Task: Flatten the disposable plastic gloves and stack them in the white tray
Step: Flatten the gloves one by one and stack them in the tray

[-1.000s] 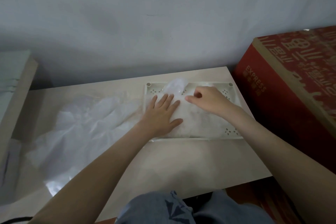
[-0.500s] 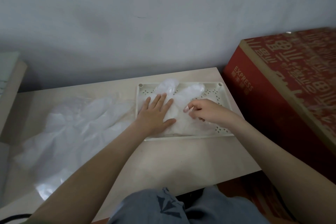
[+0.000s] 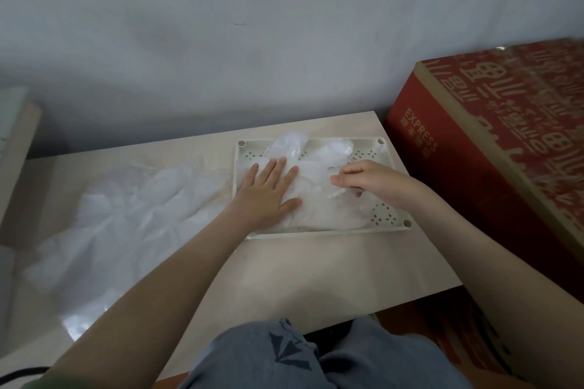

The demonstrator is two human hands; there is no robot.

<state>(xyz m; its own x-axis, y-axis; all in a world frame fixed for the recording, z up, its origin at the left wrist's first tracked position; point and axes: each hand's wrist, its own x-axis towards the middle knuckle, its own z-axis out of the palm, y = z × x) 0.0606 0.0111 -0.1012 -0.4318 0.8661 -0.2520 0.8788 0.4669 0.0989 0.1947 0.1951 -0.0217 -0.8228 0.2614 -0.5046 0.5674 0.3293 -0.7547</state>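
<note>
Single head-worn view, wide-angle, faces forward and down, near table [image 3: 284, 278].

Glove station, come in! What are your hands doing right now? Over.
Left hand flat, pressing glove in white tray. Right hand pinching same glove. Loose gloves heaped left on table, nothing blocking.

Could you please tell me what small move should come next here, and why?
Probably draw the right hand rightward to smooth the top glove. The left hand pins it flat in the white tray, while the plastic looks wrinkled where the right hand seems to pinch it.
</note>
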